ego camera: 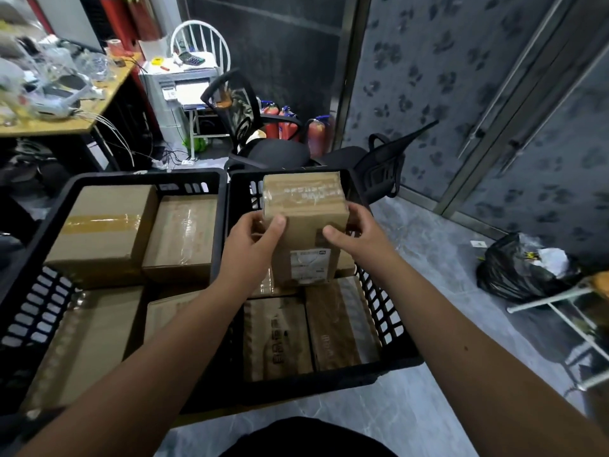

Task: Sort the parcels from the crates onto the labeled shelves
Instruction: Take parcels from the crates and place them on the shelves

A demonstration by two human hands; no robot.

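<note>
Head view showed two black crates side by side on a grey floor, both packed with brown parcels. Both hands gripped one parcel raised above the far end of the right crate, its white label facing the camera near the lower edge and clear tape wrapped across its upper part. The left hand clasped the parcel's left edge, thumb pressed on the front and fingers curled behind; the right hand clasped the right edge the same way, thumb on the front face. Below the held parcel, two flat parcels lay against the crate's near wall, one with dark print and one beside it at the right wall. The left crate held a taped box in its far left corner, a film-wrapped box against its right wall, and a larger parcel along the near side. Beyond the crates stood a black chair, red extinguishers, a printer and a cluttered desk. A black bag lay on the floor at right.
</note>
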